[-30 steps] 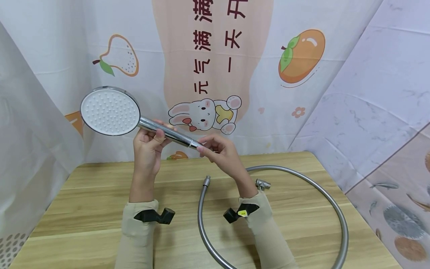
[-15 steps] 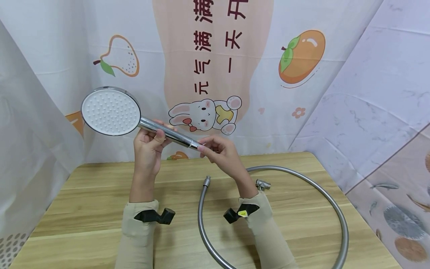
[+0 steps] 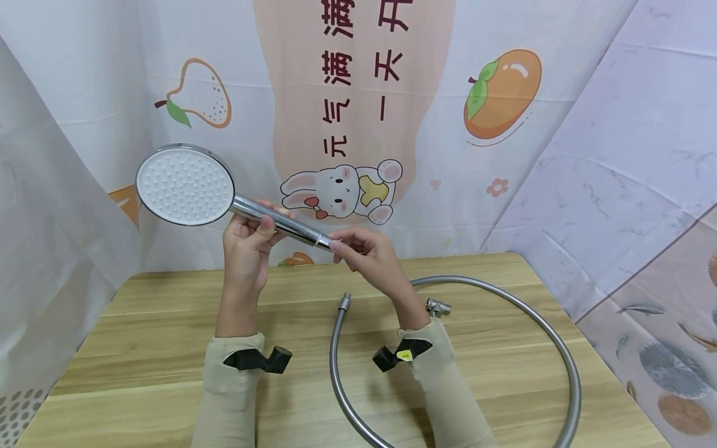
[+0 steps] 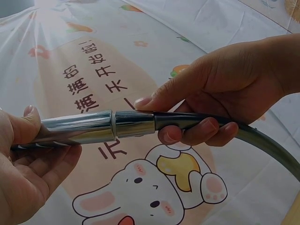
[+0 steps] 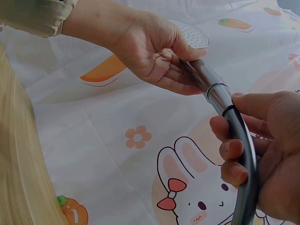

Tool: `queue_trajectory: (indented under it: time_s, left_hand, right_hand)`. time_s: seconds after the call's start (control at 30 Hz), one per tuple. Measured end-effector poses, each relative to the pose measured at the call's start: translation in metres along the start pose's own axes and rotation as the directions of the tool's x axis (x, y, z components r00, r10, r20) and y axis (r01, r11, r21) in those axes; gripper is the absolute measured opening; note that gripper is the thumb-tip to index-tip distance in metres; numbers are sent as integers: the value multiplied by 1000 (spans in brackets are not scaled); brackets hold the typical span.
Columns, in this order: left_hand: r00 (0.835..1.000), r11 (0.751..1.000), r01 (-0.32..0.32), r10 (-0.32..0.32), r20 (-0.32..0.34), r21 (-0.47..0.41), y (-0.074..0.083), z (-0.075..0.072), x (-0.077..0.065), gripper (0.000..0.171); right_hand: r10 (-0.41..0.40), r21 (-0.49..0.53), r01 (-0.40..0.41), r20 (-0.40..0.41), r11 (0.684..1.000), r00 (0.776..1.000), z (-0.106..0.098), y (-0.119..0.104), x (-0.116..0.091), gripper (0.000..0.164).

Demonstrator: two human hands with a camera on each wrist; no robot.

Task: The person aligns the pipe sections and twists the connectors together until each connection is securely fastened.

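A hand shower [image 3: 186,185] with a round white spray face and a chrome handle [image 3: 277,223] is held up above the table, its face toward the head camera. My left hand [image 3: 248,249] grips the handle, thumb on the near side. My right hand [image 3: 370,255] holds the end of a grey shower hose [image 4: 187,121] just at the handle's lower end. In the left wrist view the hose's chrome collar [image 4: 135,123] sits against the handle end, in line with it, with a thin seam between. How far they are joined I cannot tell.
The hose's other end [image 3: 345,302] lies on the wooden table [image 3: 140,348], its length looping to the right. A small chrome tee-shaped valve [image 3: 438,307] lies beside my right wrist. A printed curtain [image 3: 437,205] hangs behind the table.
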State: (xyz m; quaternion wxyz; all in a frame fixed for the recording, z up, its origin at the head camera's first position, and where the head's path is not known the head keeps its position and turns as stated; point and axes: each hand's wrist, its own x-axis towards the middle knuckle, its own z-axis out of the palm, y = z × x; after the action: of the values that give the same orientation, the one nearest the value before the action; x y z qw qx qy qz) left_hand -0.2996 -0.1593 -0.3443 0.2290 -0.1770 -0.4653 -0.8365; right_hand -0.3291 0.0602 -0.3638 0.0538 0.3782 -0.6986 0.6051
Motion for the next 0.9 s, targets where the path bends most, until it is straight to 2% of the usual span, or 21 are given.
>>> queue_trajectory:
  time_s: [0.53,0.9]
  left_hand:
    - [1000,1000,2,-2,-1,-9,-1,0,0,14]
    - [1000,1000,1,-1,2,-18,-1,-1,0,15]
  right_hand:
    - [36,-13,-35,11,999,999,0,0,0,19]
    - [-5,-22,5,10,1000,1000,1,1,1,40]
